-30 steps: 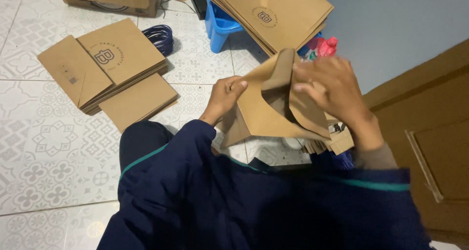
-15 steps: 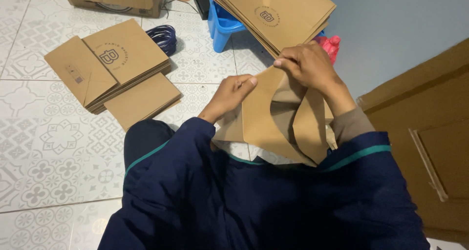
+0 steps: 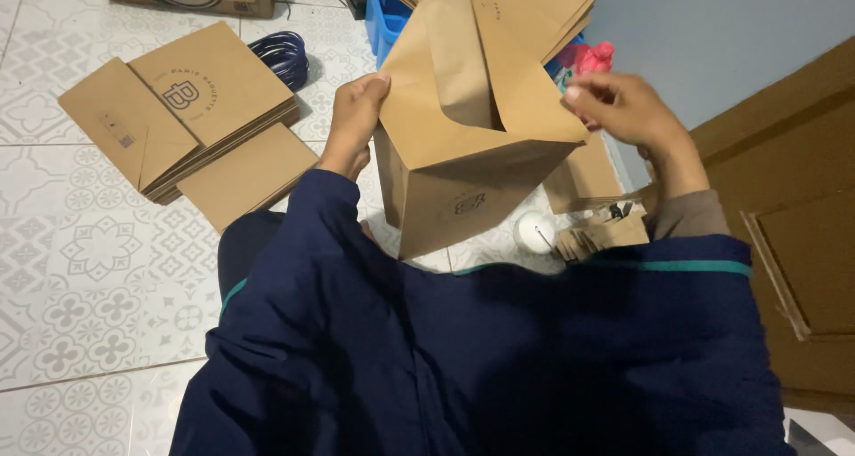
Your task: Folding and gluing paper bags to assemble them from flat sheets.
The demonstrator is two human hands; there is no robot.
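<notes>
i see my left hand (image 3: 354, 118) raised in front of me, wrist bent upward, fingers clamped on the left top edge of the brown paper bag (image 3: 463, 144), thumb side toward me. my right hand (image 3: 623, 109) is up at the bag's right corner, fingers curled together and pinched near that rim; whether they actually grip paper i cannot tell, the contact is blurred. the bag stands opened out between both hands, its mouth facing up and away, its base hanging just above the patterned tile floor (image 3: 98, 269) in front of my dark blue sleeves (image 3: 463, 358).

to the left, a stack of flat folded bags (image 3: 178, 109) lies on the floor, well apart from the left hand, with a dark coil of cord (image 3: 280, 55) beside it. behind the open bag a second pile of flat bags (image 3: 525, 2) rests over a blue plastic bin (image 3: 385, 15), very near the bag's top flap. on the right a brown wooden door (image 3: 793, 207) runs close to my right forearm. a small white round object (image 3: 535, 232) and a bundle of paper handles (image 3: 606, 235) sit under the right wrist. open floor lies mostly to the lower left.
</notes>
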